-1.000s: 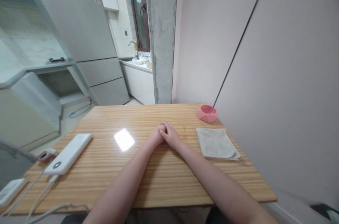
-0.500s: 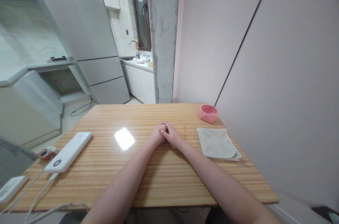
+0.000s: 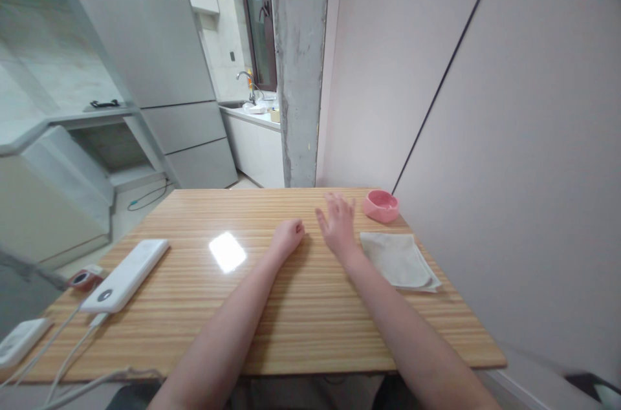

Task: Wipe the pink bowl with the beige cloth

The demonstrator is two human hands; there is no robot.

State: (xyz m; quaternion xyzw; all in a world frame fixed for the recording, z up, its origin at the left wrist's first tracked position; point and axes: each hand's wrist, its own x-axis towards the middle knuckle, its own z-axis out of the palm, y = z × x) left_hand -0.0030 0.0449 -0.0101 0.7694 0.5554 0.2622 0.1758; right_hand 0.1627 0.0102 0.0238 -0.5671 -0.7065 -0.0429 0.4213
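The right hand (image 3: 338,224) hovers over the table (image 3: 272,306) with fingers spread, holding nothing, while the left hand (image 3: 287,237) rests loosely curled on the wood, also empty. The pink bowl (image 3: 381,205) sits just ahead and to the right of the right hand's fingertips; the folded cloth (image 3: 398,260) lies just beside its wrist on the outer side. A good reach here likely means keeping the palm low and the fingers open until contact, and taking the bowl by its rim so it does not slide toward the wall.
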